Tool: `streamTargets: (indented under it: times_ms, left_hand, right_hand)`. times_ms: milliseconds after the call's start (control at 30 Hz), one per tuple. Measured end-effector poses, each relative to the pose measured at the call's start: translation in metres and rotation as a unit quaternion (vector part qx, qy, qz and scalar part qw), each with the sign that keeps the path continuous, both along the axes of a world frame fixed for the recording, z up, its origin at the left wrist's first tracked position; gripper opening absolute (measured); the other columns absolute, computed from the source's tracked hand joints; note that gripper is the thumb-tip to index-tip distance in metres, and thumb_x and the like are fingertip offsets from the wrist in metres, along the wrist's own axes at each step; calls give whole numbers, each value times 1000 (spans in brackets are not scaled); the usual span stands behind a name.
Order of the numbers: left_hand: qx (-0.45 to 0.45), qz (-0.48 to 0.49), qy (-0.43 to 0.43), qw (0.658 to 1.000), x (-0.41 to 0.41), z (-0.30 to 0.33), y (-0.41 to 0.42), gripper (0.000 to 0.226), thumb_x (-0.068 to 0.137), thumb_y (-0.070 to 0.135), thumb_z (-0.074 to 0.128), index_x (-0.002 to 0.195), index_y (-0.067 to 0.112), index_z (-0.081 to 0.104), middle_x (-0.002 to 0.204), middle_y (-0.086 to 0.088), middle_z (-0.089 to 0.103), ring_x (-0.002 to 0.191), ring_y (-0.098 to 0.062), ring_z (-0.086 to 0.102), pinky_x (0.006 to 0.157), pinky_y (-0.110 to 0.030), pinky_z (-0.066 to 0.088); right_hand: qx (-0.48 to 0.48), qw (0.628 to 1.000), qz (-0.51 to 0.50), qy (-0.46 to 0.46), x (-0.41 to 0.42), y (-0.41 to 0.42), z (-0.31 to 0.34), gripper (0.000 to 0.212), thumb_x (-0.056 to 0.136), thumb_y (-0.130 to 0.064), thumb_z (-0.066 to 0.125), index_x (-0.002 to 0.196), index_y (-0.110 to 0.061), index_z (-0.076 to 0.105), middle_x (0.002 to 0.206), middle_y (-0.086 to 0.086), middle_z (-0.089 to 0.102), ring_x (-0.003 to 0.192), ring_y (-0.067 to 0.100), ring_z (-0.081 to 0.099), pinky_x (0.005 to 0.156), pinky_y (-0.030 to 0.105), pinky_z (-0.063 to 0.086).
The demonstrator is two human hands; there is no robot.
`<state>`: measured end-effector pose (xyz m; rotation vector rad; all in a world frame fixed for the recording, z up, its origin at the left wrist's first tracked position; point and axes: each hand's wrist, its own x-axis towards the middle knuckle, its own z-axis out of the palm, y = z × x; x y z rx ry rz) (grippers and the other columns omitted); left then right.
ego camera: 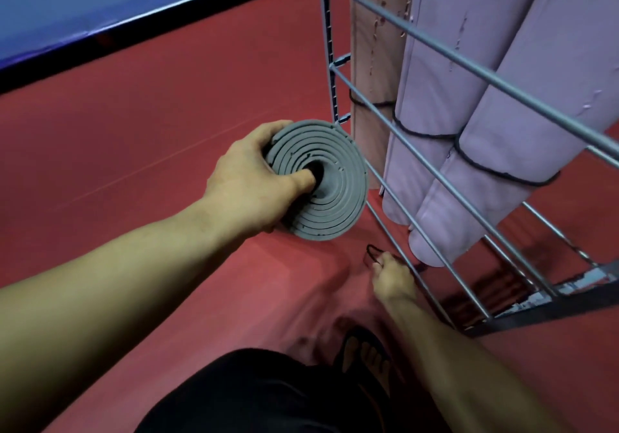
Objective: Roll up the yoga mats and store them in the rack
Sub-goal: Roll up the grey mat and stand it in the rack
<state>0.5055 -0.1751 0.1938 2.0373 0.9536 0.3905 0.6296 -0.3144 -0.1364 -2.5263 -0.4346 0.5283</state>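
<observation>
Grey rolled mat [321, 181], foam, seen end-on as a tight spiral of ridged layers, stands on the red floor [134, 151] just left of the wire rack [432, 168]; your left hand [248, 181] clasps it from the left, fingers curled round the rim, thumb pressed into the dark core. Your right hand [392, 278], lower and nearer, pinches a thin black elastic loop [371, 253] at the rack's round grey metal bars. Inside the rack lean smooth lilac mats [469, 124] and a scuffed tan mat [371, 64], each banded with black cord; sandalled foot [365, 359] near, blue pad [100, 3] far left.
</observation>
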Motion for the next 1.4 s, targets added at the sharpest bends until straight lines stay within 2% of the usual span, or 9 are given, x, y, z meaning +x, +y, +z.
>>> streamTargets:
  times_ms: [167, 333, 567, 733, 867, 933, 1000, 1100, 1400]
  left_hand:
    - [7, 19, -22, 1000, -17, 1, -1, 74, 45, 51, 69, 118, 54, 54, 100, 19, 71, 87, -19, 72, 75, -53, 60]
    - [21, 50, -36, 998, -52, 18, 9, 70, 48, 50, 67, 117, 53, 54, 102, 16, 70, 91, -22, 71, 74, -57, 59]
    - [-7, 133, -123, 983, -112, 95, 31, 39, 67, 37, 68, 106, 36, 67, 94, 7, 73, 83, -27, 73, 57, -54, 59]
    - [-87, 99, -84, 988, -146, 125, 23, 21, 85, 21, 66, 106, 21, 68, 93, -12, 74, 66, -32, 71, 48, -61, 55]
    - [-75, 103, -77, 989, -154, 113, 21, 100, 69, 32, 75, 150, 34, 15, 101, -9, 71, 77, -30, 71, 61, -47, 59]
    - [-88, 111, -93, 986, -153, 110, 23, 120, 66, 33, 77, 151, 40, -8, 103, -8, 71, 80, -31, 71, 64, -47, 59]
    - [-118, 116, -122, 979, -152, 112, 24, 107, 71, 26, 77, 149, 47, 7, 103, -8, 70, 76, -31, 72, 50, -48, 57]
    - [-105, 96, -139, 980, -151, 118, 24, 43, 75, 22, 75, 113, 35, 59, 96, -6, 73, 75, -25, 70, 45, -55, 55]
    - [-110, 172, -170, 964, -145, 118, 50, 19, 82, 24, 69, 100, 16, 68, 91, -7, 72, 67, -30, 67, 43, -49, 55]
  right_hand:
    - [169, 985, -8, -43, -17, 13, 86, 17, 92, -29, 61, 105, -21, 68, 90, 3, 73, 92, 30, 64, 77, 35, 48]
    - [348, 935, 4, 65, -12, 37, 213, 10, 95, -21, 62, 91, -13, 68, 65, -12, 63, 54, -4, 55, 63, 21, 42]
    - [407, 892, 143, 137, -16, 58, 369, 9, 98, -19, 60, 92, -13, 64, 70, 2, 60, 62, 14, 54, 59, 24, 44]
    - [424, 865, 224, 149, -52, 81, 443, 8, 97, -20, 62, 90, -17, 66, 71, 1, 61, 61, 13, 55, 60, 24, 47]
    - [384, 859, 321, 104, -84, 97, 472, 8, 96, -22, 64, 95, -15, 68, 68, -2, 59, 57, 9, 52, 57, 20, 44]
    - [354, 853, 381, 44, -98, 100, 481, 8, 95, -22, 66, 92, -16, 70, 64, -5, 58, 55, 6, 50, 54, 17, 41]
    - [326, 847, 419, -5, -107, 101, 490, 9, 94, -25, 66, 90, -19, 73, 67, -2, 63, 60, 6, 50, 59, 20, 41]
    - [264, 850, 452, -51, -110, 102, 499, 12, 94, -29, 66, 88, -24, 74, 90, 8, 73, 75, 14, 58, 70, 36, 48]
    - [110, 903, 395, -128, -106, 80, 492, 36, 87, -49, 69, 79, -15, 69, 73, -2, 68, 66, 11, 56, 64, 28, 44]
